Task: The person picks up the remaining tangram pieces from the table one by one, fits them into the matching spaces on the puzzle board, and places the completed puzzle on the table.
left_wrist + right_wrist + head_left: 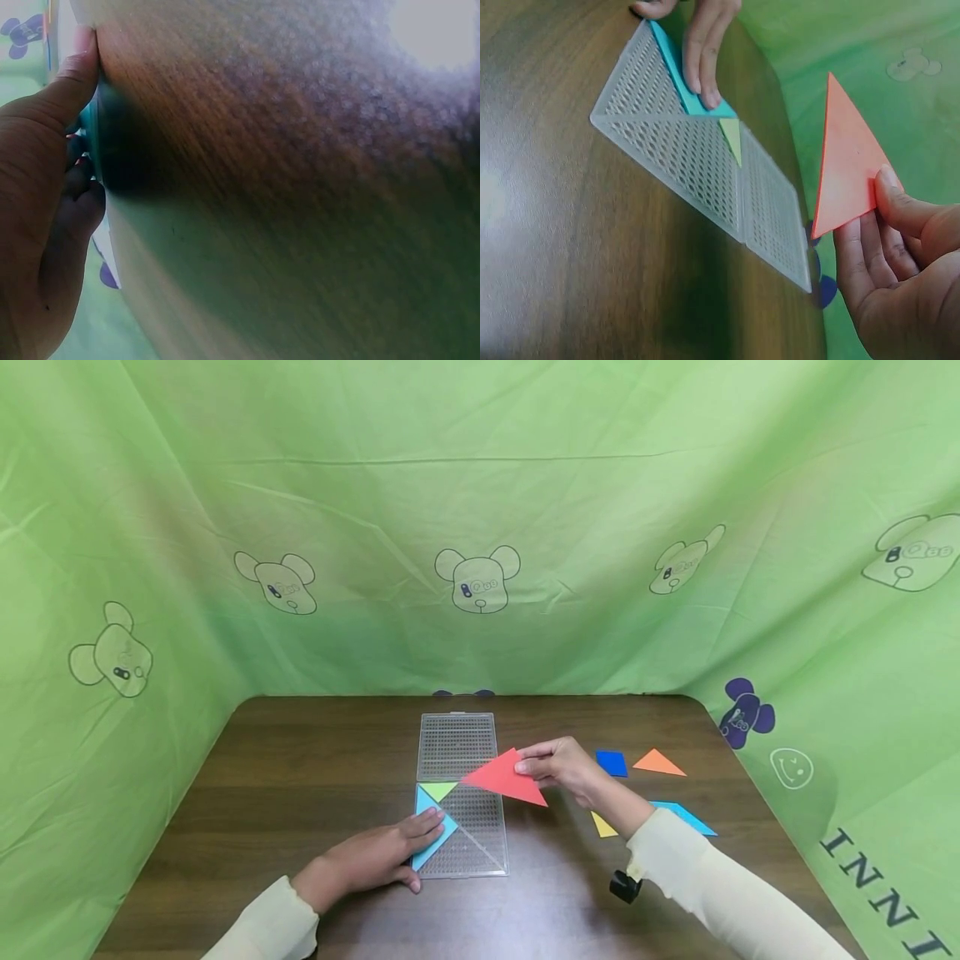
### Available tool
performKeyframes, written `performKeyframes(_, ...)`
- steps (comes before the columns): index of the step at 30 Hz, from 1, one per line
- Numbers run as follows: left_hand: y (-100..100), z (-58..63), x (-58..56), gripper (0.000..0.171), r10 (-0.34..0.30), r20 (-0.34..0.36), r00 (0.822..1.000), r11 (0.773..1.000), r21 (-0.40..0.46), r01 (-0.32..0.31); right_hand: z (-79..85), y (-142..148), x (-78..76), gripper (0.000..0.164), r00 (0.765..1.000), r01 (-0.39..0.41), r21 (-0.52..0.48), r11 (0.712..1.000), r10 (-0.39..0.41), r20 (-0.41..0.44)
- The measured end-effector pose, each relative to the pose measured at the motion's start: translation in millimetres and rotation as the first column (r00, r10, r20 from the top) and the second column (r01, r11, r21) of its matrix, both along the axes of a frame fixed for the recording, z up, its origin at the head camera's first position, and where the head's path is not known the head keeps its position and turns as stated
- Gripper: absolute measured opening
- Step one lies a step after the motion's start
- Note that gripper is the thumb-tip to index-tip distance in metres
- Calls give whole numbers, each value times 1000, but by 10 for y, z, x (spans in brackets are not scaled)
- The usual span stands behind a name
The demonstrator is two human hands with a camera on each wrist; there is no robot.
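Observation:
In the head view, my right hand [566, 768] pinches a flat red triangle [502, 777] between thumb and fingers, raised over the right edge of a clear plastic tray [480, 827]. The right wrist view shows the red triangle [847, 165] held near one edge. My left hand [375, 856] rests its fairly straight fingers on a light blue triangle [448, 829] lying in the tray's near half, covering part of it. Its thumb is at the tray's near left corner. A small light green triangle [438, 790] lies in the tray beside the light blue one.
Right of the tray on the wooden table [300, 777] lie a dark blue square [612, 764], an orange triangle [660, 762], a yellow piece [603, 826] and another light blue piece [692, 818], partly hidden by the right arm. A green printed curtain [360, 527] surrounds the table.

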State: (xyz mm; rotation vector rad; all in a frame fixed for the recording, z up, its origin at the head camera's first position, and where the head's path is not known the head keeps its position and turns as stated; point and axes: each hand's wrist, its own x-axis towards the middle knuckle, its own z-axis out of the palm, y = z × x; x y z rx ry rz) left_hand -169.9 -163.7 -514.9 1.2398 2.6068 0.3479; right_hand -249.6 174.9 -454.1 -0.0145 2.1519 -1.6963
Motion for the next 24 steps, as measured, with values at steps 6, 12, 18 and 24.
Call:
performKeyframes(6,-4,-4,0,86,-4,-5,1000,1000,5,4,0,-82,48,41,1000,-25,-21,999,25,3)
performKeyframes(12,-5,-5,-5,85,-5,5,1000,1000,5,5,-13,-155,83,37,1000,-21,18,1000,21,-5)
performKeyframes(18,-3,-1,-8,85,-3,16,1000,1000,15,3,-36,-236,138,33,1000,-28,59,998,29,-13)
performKeyframes(24,0,4,-18,85,3,27,1000,1000,20,-3,-63,-302,177,31,998,-43,102,994,46,-30)
